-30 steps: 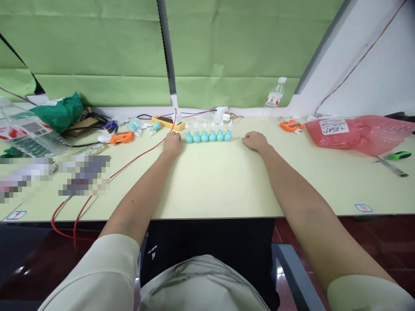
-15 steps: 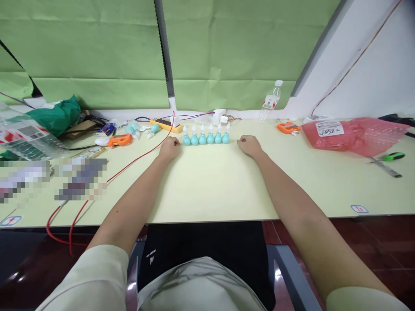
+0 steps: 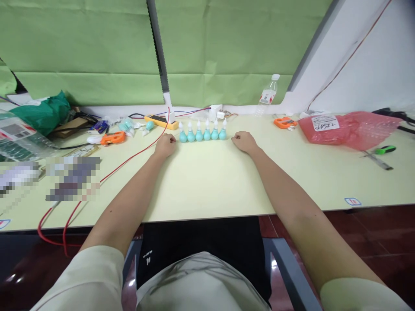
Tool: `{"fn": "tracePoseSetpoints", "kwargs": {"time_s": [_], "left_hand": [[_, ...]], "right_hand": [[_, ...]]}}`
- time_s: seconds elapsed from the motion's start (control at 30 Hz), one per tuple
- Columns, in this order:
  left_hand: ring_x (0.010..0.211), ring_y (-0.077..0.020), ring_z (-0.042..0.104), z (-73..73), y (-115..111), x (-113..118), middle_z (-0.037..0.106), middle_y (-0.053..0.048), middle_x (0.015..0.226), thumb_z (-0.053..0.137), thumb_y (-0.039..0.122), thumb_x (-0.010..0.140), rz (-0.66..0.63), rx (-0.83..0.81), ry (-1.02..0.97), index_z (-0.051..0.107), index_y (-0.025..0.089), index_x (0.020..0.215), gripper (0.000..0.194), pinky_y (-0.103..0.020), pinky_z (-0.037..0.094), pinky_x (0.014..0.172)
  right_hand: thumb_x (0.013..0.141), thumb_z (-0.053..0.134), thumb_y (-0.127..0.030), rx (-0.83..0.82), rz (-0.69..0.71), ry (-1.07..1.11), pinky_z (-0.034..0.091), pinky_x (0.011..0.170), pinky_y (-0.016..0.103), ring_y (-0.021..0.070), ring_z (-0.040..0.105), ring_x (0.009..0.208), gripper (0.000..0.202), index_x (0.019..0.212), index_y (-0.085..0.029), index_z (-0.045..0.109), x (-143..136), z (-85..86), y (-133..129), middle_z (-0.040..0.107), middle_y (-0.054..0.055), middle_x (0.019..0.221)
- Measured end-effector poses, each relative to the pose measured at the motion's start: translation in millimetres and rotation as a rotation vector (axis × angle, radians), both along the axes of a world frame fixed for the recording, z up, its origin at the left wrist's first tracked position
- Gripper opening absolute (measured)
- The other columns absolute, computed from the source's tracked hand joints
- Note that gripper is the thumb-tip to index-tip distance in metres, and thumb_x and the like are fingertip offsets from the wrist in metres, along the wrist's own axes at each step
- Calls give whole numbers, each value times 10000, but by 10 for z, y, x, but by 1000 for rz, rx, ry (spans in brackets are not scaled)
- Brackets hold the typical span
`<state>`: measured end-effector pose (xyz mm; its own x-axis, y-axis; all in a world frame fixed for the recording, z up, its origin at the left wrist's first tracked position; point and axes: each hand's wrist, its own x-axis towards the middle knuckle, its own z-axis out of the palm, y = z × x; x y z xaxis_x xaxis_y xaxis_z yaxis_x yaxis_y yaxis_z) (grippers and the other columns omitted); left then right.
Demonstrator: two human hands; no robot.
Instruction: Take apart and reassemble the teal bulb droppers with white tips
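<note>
A straight row of several small turquoise round-bodied pieces with white pointed tips [image 3: 199, 134] stands upright on the pale table [image 3: 207, 181]. Just left of the row, my left hand [image 3: 165, 146] rests on the tabletop in a loose fist, close to the end piece but apart from it. My right hand [image 3: 244, 142] lies to the right of the row, fingers curled in, with a small gap to the nearest piece. No object shows in either hand.
A red cable [image 3: 129, 162] runs past my left forearm. Behind lie a yellow multimeter [image 3: 161, 122] and orange cutters [image 3: 113, 138]. On the right are more orange cutters [image 3: 285, 123], a pink bubble-wrap bag [image 3: 350, 129] and a green-handled tool [image 3: 385, 150]. A plastic bottle [image 3: 268, 96] stands at the back.
The whole view has shifted slightly, so things sit a little further left and higher. My hands and the row keep their places relative to each other.
</note>
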<state>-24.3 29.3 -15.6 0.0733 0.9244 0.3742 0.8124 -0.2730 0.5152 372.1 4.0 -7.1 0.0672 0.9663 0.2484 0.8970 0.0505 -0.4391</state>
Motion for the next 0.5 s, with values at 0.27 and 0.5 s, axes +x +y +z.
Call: {"fn": "tracePoseSetpoints", "kwargs": {"time_s": [0.27,0.5], "left_hand": [[906,-286,624,-54,53,-23,648,-131,994,579,124,761,0,27,5,682,201,820,141,-434,485,890],[898,-267,626,-32,17,-6,649,-131,1016,581,128,766,-1,18,15,696,187,850,154,-408,488,867]], "right_hand": [[836,576,-332,14,9,-3,427,737,303,203,600,811,182,761,-204,680,16,-18,16,728,70,891],[827,581,-317,19,9,4,422,731,305,203,600,801,171,754,-198,680,6,-9,8,736,79,893]]}}
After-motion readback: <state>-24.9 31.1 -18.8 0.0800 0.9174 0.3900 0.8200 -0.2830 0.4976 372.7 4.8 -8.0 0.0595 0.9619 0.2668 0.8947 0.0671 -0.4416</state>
